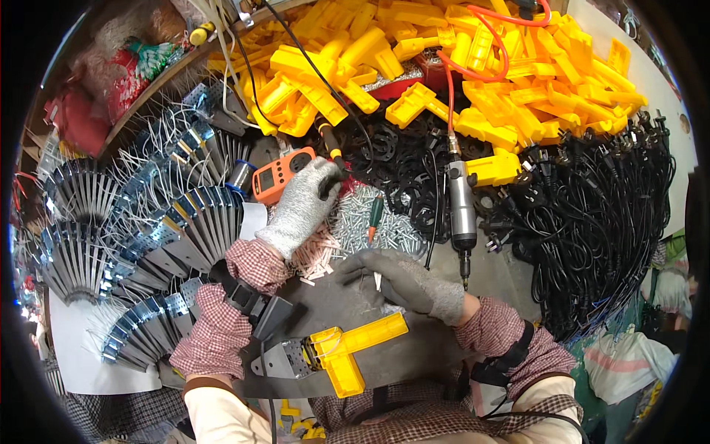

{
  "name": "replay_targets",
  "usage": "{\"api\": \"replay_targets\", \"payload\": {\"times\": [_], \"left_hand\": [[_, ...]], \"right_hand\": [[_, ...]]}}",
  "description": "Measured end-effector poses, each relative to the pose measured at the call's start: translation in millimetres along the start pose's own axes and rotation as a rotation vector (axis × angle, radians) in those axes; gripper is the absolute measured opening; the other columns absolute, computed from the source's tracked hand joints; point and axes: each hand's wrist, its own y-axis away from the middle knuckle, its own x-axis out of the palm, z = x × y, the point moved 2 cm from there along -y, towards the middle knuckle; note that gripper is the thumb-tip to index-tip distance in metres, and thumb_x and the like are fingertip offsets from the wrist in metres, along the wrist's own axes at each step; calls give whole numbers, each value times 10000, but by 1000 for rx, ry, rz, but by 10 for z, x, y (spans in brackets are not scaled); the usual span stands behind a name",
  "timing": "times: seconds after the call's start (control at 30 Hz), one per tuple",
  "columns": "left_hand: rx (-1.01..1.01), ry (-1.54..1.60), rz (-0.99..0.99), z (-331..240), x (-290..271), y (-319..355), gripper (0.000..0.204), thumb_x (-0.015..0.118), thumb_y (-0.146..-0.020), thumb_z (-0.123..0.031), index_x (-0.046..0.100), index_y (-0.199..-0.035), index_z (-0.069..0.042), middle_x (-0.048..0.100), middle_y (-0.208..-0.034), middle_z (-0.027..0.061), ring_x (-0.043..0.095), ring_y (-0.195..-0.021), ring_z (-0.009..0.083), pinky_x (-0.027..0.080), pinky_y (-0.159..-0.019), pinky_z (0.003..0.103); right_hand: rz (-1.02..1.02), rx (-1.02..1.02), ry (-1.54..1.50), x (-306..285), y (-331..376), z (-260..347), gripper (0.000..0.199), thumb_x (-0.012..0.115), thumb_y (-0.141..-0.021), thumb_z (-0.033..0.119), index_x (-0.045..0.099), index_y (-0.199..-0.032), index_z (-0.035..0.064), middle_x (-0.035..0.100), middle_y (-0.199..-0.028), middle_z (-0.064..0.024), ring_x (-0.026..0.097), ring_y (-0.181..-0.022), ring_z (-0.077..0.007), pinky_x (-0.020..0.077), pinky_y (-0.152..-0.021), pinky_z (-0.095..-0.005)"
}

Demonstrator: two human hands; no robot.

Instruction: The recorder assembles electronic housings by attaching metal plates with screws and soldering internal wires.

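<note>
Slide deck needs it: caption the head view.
Gloved left hand beside an orange device, gloved right hand above the dark worktop, yellow pistol-shaped housing lying nearer the wearer.

Left of the silver-and-black power driver (459, 207), the speckled pale-grey left glove (299, 207); above, yellow casings (484, 127); to its right, black cables (592, 251); below left, the dark-grey right glove (405, 283) and a yellow handle (370, 333); below right, a red-and-white checked sleeve (494, 325)

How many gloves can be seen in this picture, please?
2: a pale glove on the left hand, beside the orange meter; a darker glove on the right hand, just below the screws in the picture. Any others would be hidden.
</note>
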Motion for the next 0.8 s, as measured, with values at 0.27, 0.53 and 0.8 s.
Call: {"api": "replay_targets", "payload": {"times": [0.27, 0.53, 0.8], "left_hand": [[216, -302, 179, 36, 0, -7, 375, 675, -761, 28, 653, -1127, -54, 584, -1099, 139, 591, -1079, 347, 493, -937, 429], [-185, 238, 43, 132, 20, 58, 147, 620, -830, 47, 639, -967, -3, 557, -996, 116, 586, -958, 250, 469, -901, 343], [412, -207, 169, -942, -271, 1025, 300, 701, -702, -71, 710, -988, -160, 560, -816, -5, 562, -740, 212, 446, -637, 360]], "right_hand": [[24, -326, 446, -9, 19, 30, 290, 427, -1053, 141, 604, -1228, -8, 657, -1002, -59, 616, -868, -121, 482, -735, -222], [82, 8, -119, -74, -59, -118, 335, 400, -1037, 28, 596, -1307, 4, 567, -983, -23, 452, -723, -39, 383, -589, -171], [47, 100, -351, 1, 35, 13, 319, 538, -1048, 261, 627, -1256, 37, 581, -905, 38, 418, -656, -6, 347, -555, -166]]}}
